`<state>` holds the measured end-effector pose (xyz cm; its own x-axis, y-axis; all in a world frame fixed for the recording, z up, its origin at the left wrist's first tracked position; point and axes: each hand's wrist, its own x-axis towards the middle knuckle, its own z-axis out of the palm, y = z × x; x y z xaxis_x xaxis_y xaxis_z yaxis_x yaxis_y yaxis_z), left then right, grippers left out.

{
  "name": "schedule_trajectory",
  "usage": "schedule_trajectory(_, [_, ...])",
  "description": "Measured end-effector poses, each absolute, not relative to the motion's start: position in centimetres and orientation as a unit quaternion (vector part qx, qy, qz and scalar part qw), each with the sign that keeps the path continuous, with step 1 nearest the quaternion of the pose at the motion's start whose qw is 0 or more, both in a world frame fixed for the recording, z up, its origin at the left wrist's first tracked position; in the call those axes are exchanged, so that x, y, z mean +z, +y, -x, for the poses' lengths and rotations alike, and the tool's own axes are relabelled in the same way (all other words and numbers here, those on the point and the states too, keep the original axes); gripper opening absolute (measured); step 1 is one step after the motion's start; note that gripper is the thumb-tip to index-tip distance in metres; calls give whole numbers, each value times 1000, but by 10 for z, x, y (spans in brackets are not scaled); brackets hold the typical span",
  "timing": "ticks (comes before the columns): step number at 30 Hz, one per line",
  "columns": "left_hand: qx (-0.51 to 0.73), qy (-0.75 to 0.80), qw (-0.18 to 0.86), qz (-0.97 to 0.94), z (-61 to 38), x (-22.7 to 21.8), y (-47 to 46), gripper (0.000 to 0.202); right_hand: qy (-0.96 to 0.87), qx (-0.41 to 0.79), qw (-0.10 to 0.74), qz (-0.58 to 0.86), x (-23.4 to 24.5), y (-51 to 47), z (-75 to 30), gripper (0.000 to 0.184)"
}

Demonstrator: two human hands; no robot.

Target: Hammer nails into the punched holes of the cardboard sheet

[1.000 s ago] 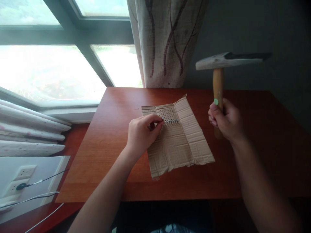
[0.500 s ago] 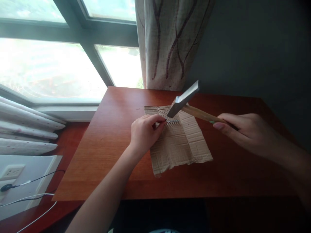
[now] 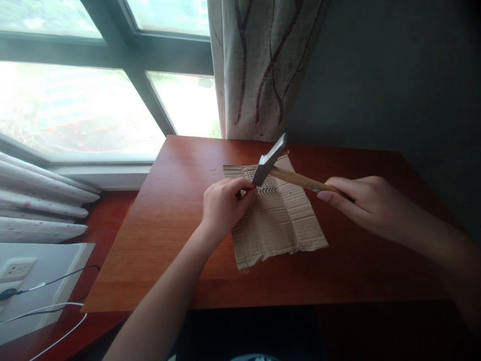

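Note:
A creased sheet of brown cardboard point(image 3: 280, 220) lies flat on the red-brown wooden table point(image 3: 165, 225). Its upper part carries a patch of small holes and a short row of thin metal nails point(image 3: 267, 190). My left hand point(image 3: 223, 205) is closed in a pinch at the left end of that row, holding a nail. My right hand point(image 3: 366, 203) grips the wooden handle of a hammer point(image 3: 285, 168). The grey hammer head hangs tilted just above the pinched nail, close to my left fingertips.
A patterned curtain point(image 3: 259, 65) hangs behind the table beside a large window point(image 3: 75, 105). A dark wall stands to the right. At lower left a white panel with a power socket point(image 3: 15, 271) and trailing cables sits beside folded pale fabric point(image 3: 41, 200).
The hammer was held upright at the right a second ago. My right hand has swung it down and left, so its head now hovers over the nails. My left hand stayed put.

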<state>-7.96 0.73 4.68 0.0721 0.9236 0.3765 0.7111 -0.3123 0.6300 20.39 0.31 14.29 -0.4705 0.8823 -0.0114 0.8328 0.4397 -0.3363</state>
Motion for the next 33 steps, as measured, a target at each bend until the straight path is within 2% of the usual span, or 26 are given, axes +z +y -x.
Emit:
schedule_trajectory(26, [349, 579, 147, -722, 80, 49, 7, 6, -835, 160, 93, 518, 141, -1, -198, 48])
schedule_trajectory(33, [353, 570, 152, -726, 81, 48, 8, 7, -831, 172, 71, 524, 136, -1, -197, 49])
